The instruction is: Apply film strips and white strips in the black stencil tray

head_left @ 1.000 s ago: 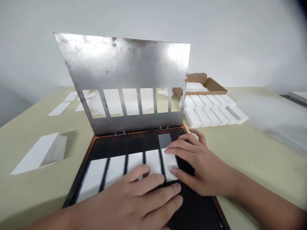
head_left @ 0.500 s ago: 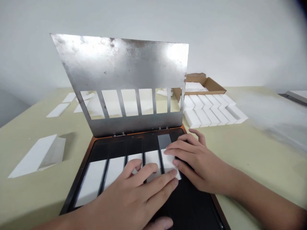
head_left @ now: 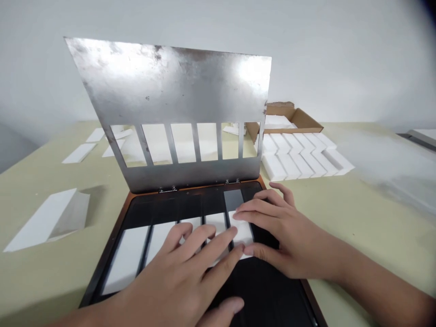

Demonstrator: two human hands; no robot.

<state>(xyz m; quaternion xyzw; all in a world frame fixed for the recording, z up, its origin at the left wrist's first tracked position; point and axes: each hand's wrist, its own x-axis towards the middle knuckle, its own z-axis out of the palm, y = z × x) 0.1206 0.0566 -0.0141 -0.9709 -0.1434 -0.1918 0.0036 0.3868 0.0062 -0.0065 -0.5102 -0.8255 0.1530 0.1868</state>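
Note:
A row of white cards (head_left: 126,259) lies in the slots of a black flat tray (head_left: 269,295) with an orange-brown border. My right hand (head_left: 289,231) has its fingertips on the upper part of the rightmost white card (head_left: 242,229) and its thumb near the lower edge, spanning it. My left hand (head_left: 190,268) reaches over the row with its fingers spread, and its index fingertip meets that card's lower left edge by my right thumb. Behind, a hinged metal plate (head_left: 177,81) with several rectangular windows stands raised. My left hand partly hides the middle cards.
Stacked white blocks (head_left: 296,163) stand at the right rear, before an open cardboard box (head_left: 306,120) with white pieces inside. A folded white piece (head_left: 47,220) lies at left, with flat white pieces (head_left: 79,153) farther back. Clear plastic (head_left: 391,172) lies at far right.
My left fingers have drawn back slightly left, off the middle of the rightmost card. My right thumb has slid down toward the card's lower edge. The view has shifted slightly.

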